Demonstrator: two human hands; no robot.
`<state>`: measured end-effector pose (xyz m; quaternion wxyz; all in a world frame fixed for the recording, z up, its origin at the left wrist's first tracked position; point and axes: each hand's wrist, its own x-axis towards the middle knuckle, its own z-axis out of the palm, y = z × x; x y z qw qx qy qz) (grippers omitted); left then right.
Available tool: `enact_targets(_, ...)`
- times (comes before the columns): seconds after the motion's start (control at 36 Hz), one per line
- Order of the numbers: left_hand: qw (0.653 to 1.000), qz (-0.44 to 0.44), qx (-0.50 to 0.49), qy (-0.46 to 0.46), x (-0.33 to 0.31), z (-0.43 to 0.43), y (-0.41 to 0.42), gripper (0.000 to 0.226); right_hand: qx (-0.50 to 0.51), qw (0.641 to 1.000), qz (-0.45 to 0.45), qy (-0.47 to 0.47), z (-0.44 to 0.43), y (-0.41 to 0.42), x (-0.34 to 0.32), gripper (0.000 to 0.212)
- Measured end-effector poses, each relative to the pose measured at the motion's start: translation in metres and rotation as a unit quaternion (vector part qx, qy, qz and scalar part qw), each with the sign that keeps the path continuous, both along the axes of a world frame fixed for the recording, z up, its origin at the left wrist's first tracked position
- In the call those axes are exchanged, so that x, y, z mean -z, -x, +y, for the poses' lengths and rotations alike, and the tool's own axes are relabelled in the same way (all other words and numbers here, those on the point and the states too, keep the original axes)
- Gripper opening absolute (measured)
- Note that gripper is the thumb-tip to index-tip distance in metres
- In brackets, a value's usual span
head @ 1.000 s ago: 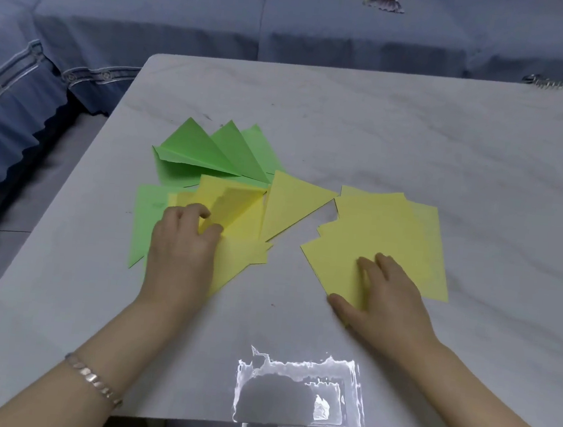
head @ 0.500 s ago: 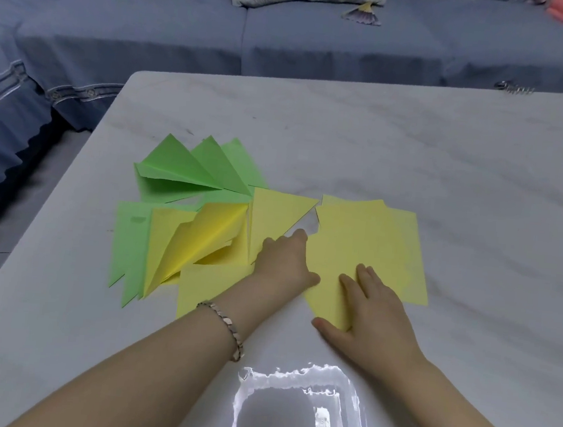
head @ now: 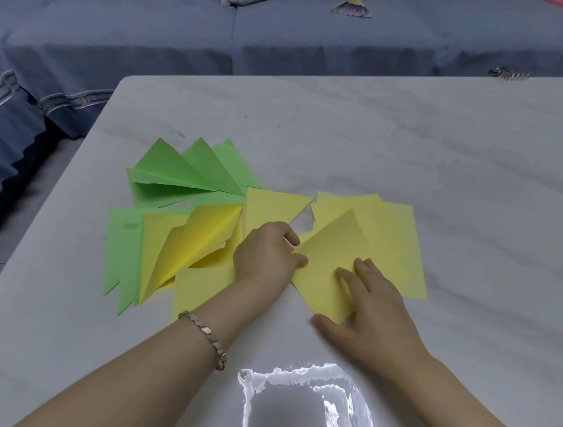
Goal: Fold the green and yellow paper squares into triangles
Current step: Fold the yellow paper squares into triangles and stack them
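Yellow, the top sheet point(head: 334, 253) lies diamond-wise on the stack of yellow squares point(head: 398, 231), right of centre on the tabletop point(head: 417, 140). The left hand point(head: 268, 251) has its grip pinched on the sheet's left corner. The right hand point(head: 374, 308) lies flat and released, pressing the near part. The opposite corner lies rightward, so the fold probably travels left to right. Folded green triangles point(head: 174, 168) lie further left. No writing is readable.

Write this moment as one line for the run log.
step: folding yellow; left hand: pinches top yellow sheet edge; right hand: presses it; green triangles: folded
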<state>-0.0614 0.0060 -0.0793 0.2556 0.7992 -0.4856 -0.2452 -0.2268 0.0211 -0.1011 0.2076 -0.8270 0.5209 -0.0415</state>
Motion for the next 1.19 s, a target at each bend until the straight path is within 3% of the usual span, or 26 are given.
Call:
enact_targets(0.19,0.992,0.107,-0.059,0.021,-0.004,0.001,-0.017,0.023,0.015,0.990,-0.098,0.105,-0.008,0.004,0.005,0.064)
enact_targets(0.36,0.995,0.080,-0.019,0.064,-0.003,0.008,-0.018,0.021,0.016,0.983,-0.121,0.134,-0.010,0.002,0.006,0.055)
enact_targets(0.47,0.990,0.092,-0.052,0.089,-0.002,0.011,-0.020,0.021,0.016,0.981,-0.133,0.141,-0.010,0.001,0.008,0.053)
enact_targets(0.61,0.967,0.215,-0.108,0.079,-0.010,0.017,-0.032,0.033,-0.036,0.972,-0.162,0.167,-0.012,0.005,0.006,0.070)
enact_targets(0.69,0.927,0.351,-0.130,0.027,-0.020,0.029,-0.038,0.025,-0.093,0.960,-0.164,0.208,-0.014,0.006,0.005,0.091)
enact_targets(0.75,0.897,0.420,-0.139,-0.007,-0.026,0.038,-0.041,0.036,-0.098,0.946,-0.177,0.252,-0.017,0.005,0.004,0.095)
enact_targets(0.78,0.887,0.438,-0.142,-0.023,-0.028,0.042,-0.044,0.039,-0.102,0.937,-0.191,0.273,-0.017,0.004,0.003,0.087)
enact_targets(0.86,0.887,0.440,-0.123,-0.059,-0.034,0.053,-0.053,0.019,-0.146,0.907,-0.236,0.316,-0.018,0.002,-0.006,0.029)
enact_targets(0.89,0.899,0.421,-0.105,-0.067,-0.034,0.056,-0.057,0.016,-0.166,0.902,-0.248,0.311,-0.018,0.002,-0.008,0.019)
enact_targets(0.94,0.914,0.392,-0.056,-0.088,-0.033,0.060,-0.062,0.019,-0.195,0.896,-0.270,0.294,-0.016,0.000,-0.011,0.020)
enact_targets(1.06,0.906,0.406,0.006,-0.122,-0.033,0.062,-0.063,0.036,-0.241,0.892,-0.280,0.259,-0.009,-0.003,-0.015,0.023)
enact_targets(1.19,0.909,0.408,0.024,-0.079,-0.027,0.062,-0.056,0.036,-0.242,0.922,-0.272,0.136,0.001,-0.005,-0.023,0.023)
